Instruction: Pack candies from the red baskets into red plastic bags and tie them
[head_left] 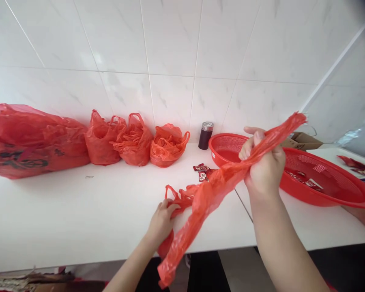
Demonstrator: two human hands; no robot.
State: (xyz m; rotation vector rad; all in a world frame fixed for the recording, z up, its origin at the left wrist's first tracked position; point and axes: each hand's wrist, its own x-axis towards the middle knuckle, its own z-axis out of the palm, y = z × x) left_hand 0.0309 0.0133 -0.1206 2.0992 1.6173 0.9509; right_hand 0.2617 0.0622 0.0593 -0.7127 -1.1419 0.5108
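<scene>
My right hand (264, 166) is raised over the table with its fingers wrapped round a long, crumpled red plastic bag (211, 194). The bag slants from above my fist down past the table's front edge. Lower and to the left, my left hand (161, 221) is closed on a bunched red plastic bag (182, 198) with its handle loops showing. More red plastic hangs below that hand at the table edge; whether it is the same bag, I cannot tell. Just behind the raised bag lie several small red packets (202, 172), partly covered by it.
Along the tiled wall stand a big red bag (36, 140) and three smaller stuffed red bags (101, 142). A dark flask (206, 136) is beside a red basket (223, 152). At right, a larger red basket (337, 178) holds packets; another person's forearm (361, 217) shows beneath it.
</scene>
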